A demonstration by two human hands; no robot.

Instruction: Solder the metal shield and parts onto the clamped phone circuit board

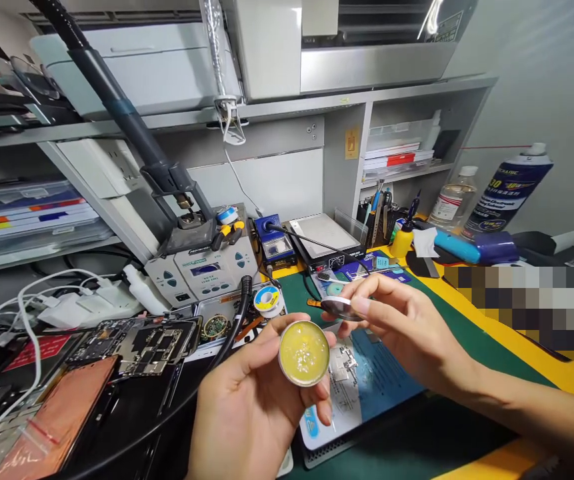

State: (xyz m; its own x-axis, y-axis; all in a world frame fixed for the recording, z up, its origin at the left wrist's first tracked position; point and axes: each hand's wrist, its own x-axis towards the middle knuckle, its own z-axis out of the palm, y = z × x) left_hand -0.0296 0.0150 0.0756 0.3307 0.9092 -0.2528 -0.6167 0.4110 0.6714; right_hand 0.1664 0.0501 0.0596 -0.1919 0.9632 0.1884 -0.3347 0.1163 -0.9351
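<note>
My left hand [251,400] is closed round a small round tin [305,353] filled with yellow paste, its open face tilted toward me. Just above and to the right, my right hand [397,327] pinches the tin's thin metal lid [339,307] between thumb and fingers, held apart from the tin. Both hands hover over a blue repair mat [367,383] carrying a small metal part [344,365].
A soldering station [201,267] with a black hose stands behind, beside a blue unit [274,245] and a hot plate [324,235]. Opened phones and boards [141,343] lie at left. Solder wick spool [268,298], tool cup [379,217], bottles and a spray can [509,190] sit at the back right.
</note>
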